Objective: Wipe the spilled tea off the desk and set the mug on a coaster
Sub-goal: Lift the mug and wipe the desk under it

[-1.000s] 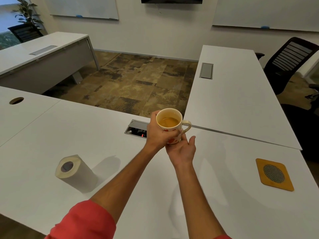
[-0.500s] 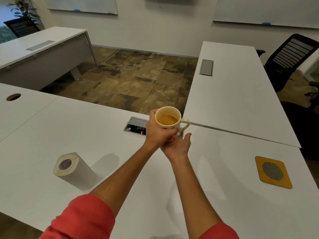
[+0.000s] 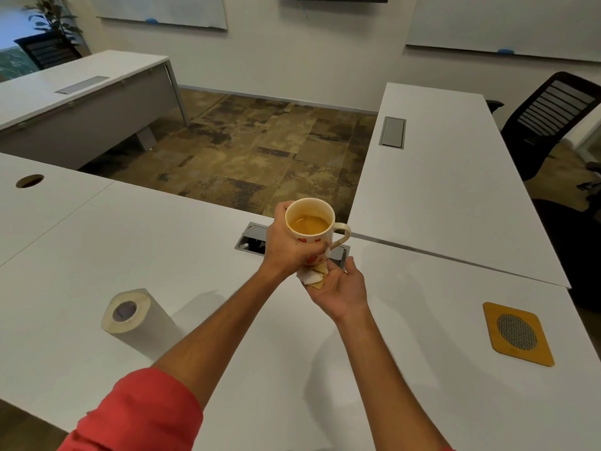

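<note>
Tea fills the mug (image 3: 311,230) to about halfway, and the mug is held upright in the air above the table (image 3: 97,255), near the open cable box (image 3: 252,240) at the far edge. It is gripped round its body by the left hand (image 3: 286,247), whose fingers are wrapped tight on the side away from the handle. Beneath the base, a crumpled tissue (image 3: 313,275), stained tan in places, is pressed up by the right hand (image 3: 338,284), palm upward, fingers cupped under the wad; the mug's underside is judged to be in the course of being dried. No puddle can be made out on the white tabletop, so the wiping of the spill appears done or nearly done, though a thin film would be hard to tell against this surface. The coaster (image 3: 517,333) lies bare, well apart to the right, so the setting-down is not yet done. The paper roll (image 3: 130,315) rests on its side to the left. What is left, by this reckoning, is carrying the mug across to the coaster and discarding the tissue.
</note>
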